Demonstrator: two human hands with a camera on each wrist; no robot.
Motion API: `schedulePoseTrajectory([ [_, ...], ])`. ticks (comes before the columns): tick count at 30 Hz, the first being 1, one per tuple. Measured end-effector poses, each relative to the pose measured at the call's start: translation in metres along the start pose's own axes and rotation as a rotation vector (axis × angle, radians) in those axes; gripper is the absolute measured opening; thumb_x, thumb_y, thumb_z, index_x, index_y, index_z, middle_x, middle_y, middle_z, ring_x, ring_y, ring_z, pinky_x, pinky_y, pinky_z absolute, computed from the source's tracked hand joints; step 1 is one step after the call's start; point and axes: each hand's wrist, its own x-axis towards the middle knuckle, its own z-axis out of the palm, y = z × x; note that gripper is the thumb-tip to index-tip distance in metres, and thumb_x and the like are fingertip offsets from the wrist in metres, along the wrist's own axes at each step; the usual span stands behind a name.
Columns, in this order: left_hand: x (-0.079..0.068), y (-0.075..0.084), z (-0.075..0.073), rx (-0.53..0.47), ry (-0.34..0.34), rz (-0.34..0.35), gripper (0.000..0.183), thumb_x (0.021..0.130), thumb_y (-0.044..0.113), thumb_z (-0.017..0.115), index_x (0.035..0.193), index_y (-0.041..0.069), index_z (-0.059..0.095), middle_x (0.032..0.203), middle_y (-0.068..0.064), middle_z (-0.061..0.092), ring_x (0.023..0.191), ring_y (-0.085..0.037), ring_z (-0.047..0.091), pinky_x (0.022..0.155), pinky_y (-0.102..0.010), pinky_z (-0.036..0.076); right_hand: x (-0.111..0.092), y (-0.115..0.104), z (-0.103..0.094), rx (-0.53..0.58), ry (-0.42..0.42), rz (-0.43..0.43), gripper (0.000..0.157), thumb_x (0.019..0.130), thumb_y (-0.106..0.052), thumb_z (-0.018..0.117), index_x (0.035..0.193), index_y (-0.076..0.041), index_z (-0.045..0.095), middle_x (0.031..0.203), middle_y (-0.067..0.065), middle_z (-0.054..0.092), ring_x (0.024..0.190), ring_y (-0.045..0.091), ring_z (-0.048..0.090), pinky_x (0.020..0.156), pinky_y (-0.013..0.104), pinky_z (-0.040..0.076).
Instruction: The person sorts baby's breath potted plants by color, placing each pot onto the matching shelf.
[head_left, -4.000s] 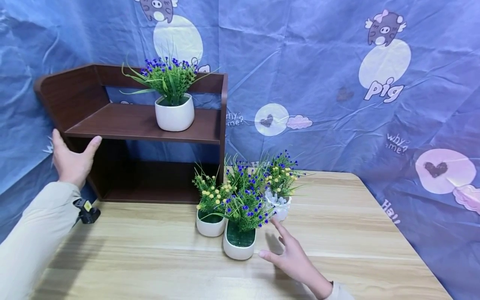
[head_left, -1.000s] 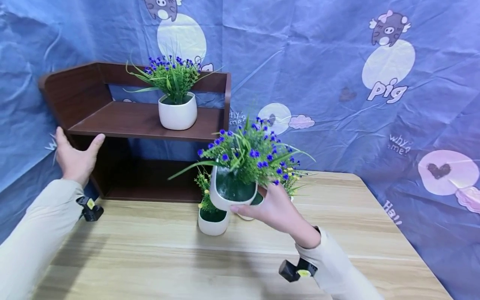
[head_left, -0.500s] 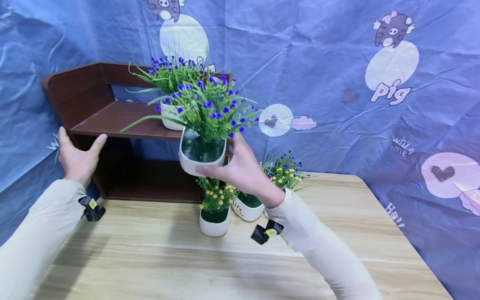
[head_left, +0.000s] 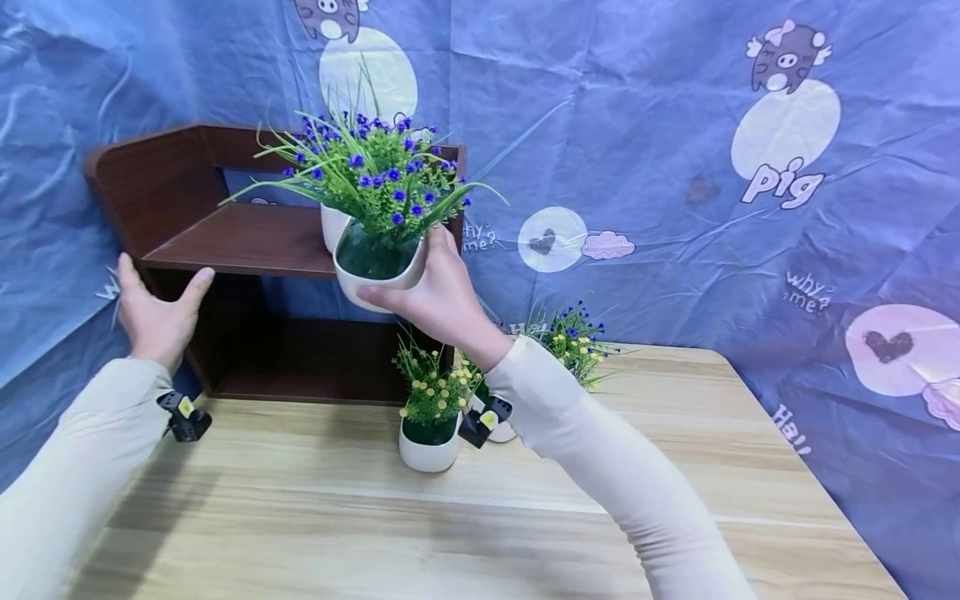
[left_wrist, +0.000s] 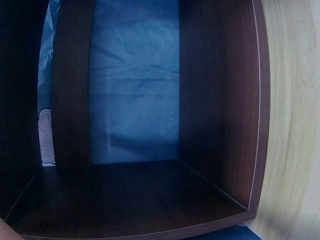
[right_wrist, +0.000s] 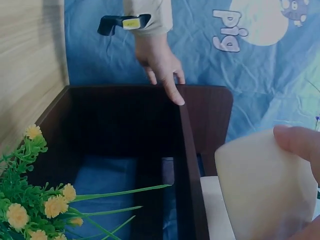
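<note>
Glossy ceramic pot [head_left: 375, 271], wood-grain shelf [head_left: 247, 242]

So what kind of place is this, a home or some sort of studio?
Probably a staged recording setup rather than a lived-in room: a blue cartoon-pig cloth hangs as backdrop, and a bare wooden table holds only a small shelf and fake potted plants.

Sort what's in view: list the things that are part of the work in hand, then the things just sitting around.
In hand:
right hand gripping the blue-flowered pot
left hand on the wooden shelf
second blue-flowered pot, already on that shelf

Sitting around:
yellow-flowered pot
mixed-flower plant
table
cartoon backdrop
</note>
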Motion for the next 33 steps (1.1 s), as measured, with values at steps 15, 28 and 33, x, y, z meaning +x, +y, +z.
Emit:
schedulePoseTrajectory([
  [15,0.000,0.003,-0.002,0.004,-0.008,-0.009,0.094,0.075,0.048,0.062,0.143,0.025,0.001,0.149,0.006,0.004,0.133,-0.005,0.002,0.105,-0.019,0.002,0.014,0.001,0.015,-0.025,0.042,0.140,0.111,0.065,-0.047,0.073,0.142,-0.004,0.004,0.146,0.009,0.011,0.125,0.016,0.030,0.097,0.027,0.032],
  [28,-0.001,0.006,-0.001,-0.009,0.003,0.011,0.092,0.075,0.045,0.063,0.143,0.024,0.004,0.148,0.006,0.007,0.132,-0.002,0.005,0.104,-0.016,0.004,0.024,0.004,0.024,0.012,0.056,0.210,0.107,0.075,-0.049,0.063,0.141,-0.009,-0.011,0.148,0.012,0.003,0.133,0.020,0.016,0.102,0.032,0.027],
  [33,0.000,0.005,-0.001,-0.011,0.002,0.004,0.092,0.075,0.045,0.063,0.143,0.024,0.003,0.148,0.006,0.007,0.132,0.000,0.005,0.104,-0.016,0.004,0.029,0.007,0.028,-0.006,0.108,0.233,0.093,0.083,-0.047,0.055,0.142,-0.004,-0.004,0.145,0.016,0.015,0.131,0.021,0.023,0.103,0.030,0.025],
])
